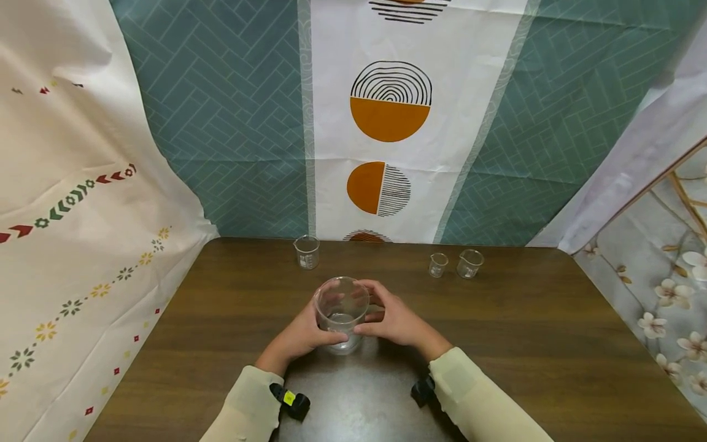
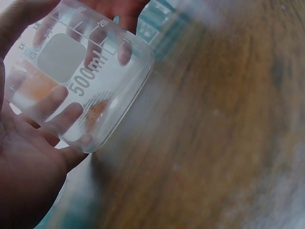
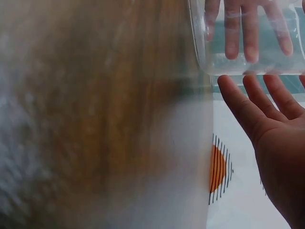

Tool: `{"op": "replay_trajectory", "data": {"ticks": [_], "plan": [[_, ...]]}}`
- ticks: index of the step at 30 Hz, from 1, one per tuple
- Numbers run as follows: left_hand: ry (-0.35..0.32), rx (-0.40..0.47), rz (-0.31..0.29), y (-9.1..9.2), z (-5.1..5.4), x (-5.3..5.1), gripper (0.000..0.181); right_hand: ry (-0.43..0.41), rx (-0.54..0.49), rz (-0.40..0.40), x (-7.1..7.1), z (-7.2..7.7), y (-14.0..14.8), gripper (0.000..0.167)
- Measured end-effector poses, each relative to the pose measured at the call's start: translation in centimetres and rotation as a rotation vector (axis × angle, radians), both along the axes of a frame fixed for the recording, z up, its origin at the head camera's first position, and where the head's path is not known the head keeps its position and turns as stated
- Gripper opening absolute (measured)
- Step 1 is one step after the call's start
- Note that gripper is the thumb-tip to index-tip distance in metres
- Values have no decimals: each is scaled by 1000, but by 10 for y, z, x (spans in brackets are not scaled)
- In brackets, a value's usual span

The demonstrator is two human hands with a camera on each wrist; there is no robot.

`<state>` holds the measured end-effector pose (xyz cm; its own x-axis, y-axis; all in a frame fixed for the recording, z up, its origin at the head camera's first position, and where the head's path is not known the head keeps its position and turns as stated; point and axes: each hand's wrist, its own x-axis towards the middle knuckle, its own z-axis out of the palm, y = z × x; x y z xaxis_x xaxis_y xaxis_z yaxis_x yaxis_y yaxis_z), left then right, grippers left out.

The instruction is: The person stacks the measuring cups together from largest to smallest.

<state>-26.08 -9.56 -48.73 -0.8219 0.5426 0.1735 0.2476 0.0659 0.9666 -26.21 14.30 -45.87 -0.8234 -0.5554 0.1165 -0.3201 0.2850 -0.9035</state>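
Held a big glass cup low in the middle of the head view, left hand and right hand both curled around it. Read "500ml" in big grey print on it, upper left of the left wrist view, with "200" by a line above, "GG" and two Chinese letters near a plain grey patch. Looked clear, round and wide at the top. Saw a small cup up and left on the brown table, and a tiny cup and a short cup up and right.
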Motion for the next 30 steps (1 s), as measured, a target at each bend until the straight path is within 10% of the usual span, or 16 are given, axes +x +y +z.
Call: {"op": "replay_trajectory", "data": {"ticks": [30], "plan": [[16,60,-27,-1,-2,-1,101,53,-77,-9,-22,15,21,64]]}}
